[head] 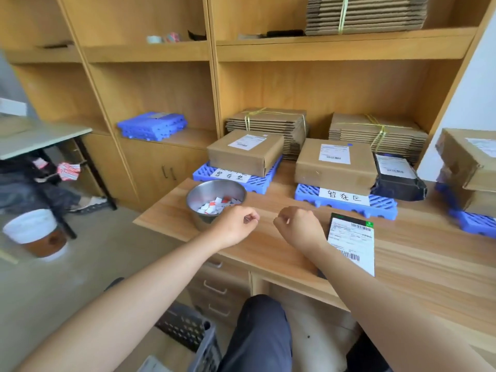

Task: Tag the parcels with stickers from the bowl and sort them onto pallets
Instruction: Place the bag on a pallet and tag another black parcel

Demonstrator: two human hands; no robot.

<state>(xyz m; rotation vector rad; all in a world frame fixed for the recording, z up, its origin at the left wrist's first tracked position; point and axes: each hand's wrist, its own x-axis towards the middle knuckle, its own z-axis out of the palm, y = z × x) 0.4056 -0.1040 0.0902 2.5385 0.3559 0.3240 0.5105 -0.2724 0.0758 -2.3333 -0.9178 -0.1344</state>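
Looking down over the wooden tabletop (pixel 418 267), we are holding both hands just above it, close to each other but apart. Our left hand (pixel 236 226) is hovering beside the metal bowl (pixel 216 201), fingers curled and thumb pinched to forefinger; something tiny may be caught there, but we cannot tell. Our right hand (pixel 300 228) is loosely curled with nothing visibly in it, its wrist lying over the edge of a flat black parcel (pixel 351 242) with a white barcode label, which is lying on the tabletop near us. The bowl is holding a heap of small red-and-white stickers (pixel 217 205). Behind it, a brown box (pixel 244 153) is sitting on a blue pallet (pixel 257 181) with a handwritten sign. To the right, a second blue pallet (pixel 349 202), also signed, is carrying another brown box (pixel 335 165) and a black bagged parcel (pixel 397 175) side by side. At the far right edge, stacked brown boxes (pixel 469 167) are resting on a third blue pallet (pixel 472 222).
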